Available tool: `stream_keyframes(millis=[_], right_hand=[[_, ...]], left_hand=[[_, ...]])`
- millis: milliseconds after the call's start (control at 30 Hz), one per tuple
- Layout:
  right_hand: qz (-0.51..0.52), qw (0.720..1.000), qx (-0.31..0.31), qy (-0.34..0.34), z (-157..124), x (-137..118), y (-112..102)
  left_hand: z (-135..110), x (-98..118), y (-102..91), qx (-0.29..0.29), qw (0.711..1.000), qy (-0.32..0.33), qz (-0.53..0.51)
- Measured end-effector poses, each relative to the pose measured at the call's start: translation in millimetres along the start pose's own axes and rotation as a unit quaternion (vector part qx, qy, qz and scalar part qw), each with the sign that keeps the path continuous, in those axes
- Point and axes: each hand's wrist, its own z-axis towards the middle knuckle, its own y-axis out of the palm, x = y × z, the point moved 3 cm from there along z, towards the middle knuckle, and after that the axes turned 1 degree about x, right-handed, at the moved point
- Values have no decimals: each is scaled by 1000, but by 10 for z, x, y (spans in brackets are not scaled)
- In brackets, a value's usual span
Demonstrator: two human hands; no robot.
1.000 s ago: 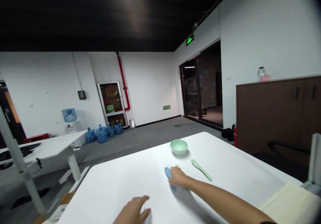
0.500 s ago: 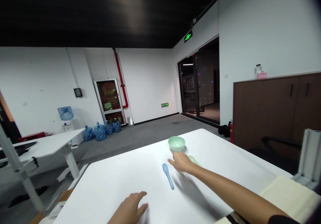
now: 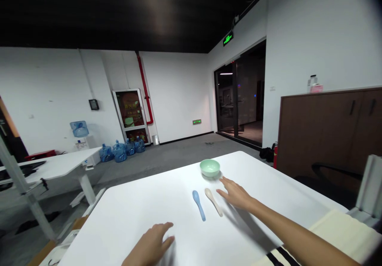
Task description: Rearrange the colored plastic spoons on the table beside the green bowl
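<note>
My right hand (image 3: 235, 193) reaches over the white table (image 3: 143, 206) with its fingers stretched out and the thumb apart, holding nothing that I can see. Just left of it lies a cream spoon (image 3: 213, 202), and beyond that a blue spoon (image 3: 199, 205), both with their bowls pointing away from me. Past my right fingertips a pale green bowl (image 3: 210, 168) stands upright near the far edge. My left hand (image 3: 151, 244) hovers at the near left, empty, thumb and fingers apart. A green spoon seen earlier is hidden from view, apparently behind my right hand.
A cream cloth (image 3: 334, 234) with black stripes lies at the table's near right. A grey metal post (image 3: 371, 190) rises at the right, by a black chair (image 3: 334, 170) and brown cabinet (image 3: 322, 131). Another white desk (image 3: 65, 162) and blue water bottles (image 3: 119, 152) are left.
My right hand has moved right, from over the cream spoon to beyond it, uncovering that spoon and covering the green one. My left hand has barely moved. The view has shifted slightly.
</note>
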Motion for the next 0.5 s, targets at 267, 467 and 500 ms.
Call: stream_keyframes(millis=[267, 467, 500], right_hand=[[5, 1000, 8, -6, -23, 14, -26], [-40, 999, -12, 12, 110, -129, 55], [-56, 998, -30, 16, 146, -164, 102]], left_hand=[[47, -59, 45, 7, 1000, 9, 2], [33, -11, 14, 7, 1000, 7, 4], [25, -3, 6, 6, 1000, 6, 5]])
